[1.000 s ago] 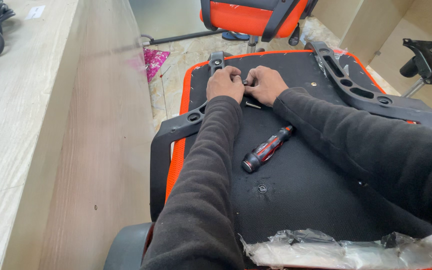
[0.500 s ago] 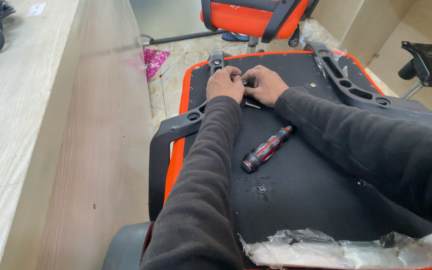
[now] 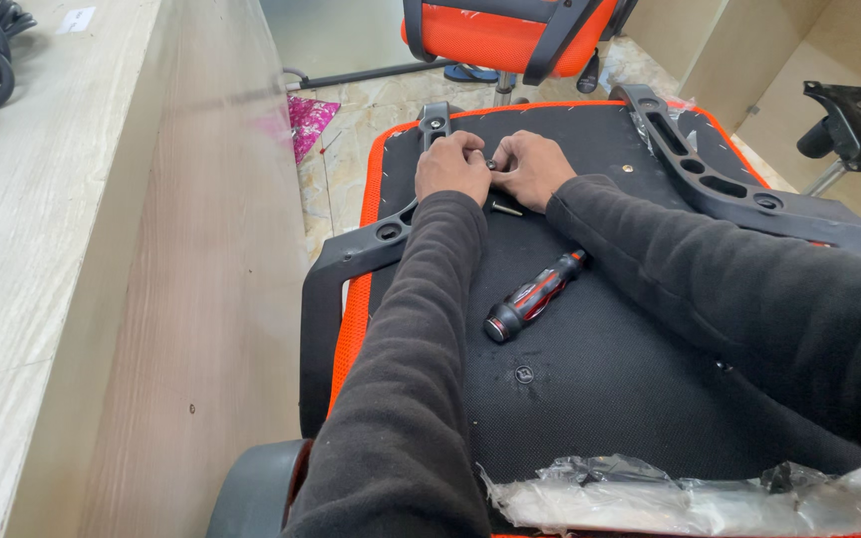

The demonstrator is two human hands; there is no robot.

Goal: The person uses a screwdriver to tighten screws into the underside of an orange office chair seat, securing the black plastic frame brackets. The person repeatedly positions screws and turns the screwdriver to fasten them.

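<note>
A small dark fastener [image 3: 491, 164] is pinched between the fingertips of the left hand [image 3: 453, 165] and the right hand [image 3: 532, 167], both grips closed on it at the far end of the upturned chair seat base [image 3: 590, 369]. The step in hand is judged to be the seating of this fastener by hand. A loose bolt [image 3: 502, 208] lies just below the grips; the red-and-black screwdriver [image 3: 534, 297] lies nearer the body, untouched, and would be needed for tightening
</note>
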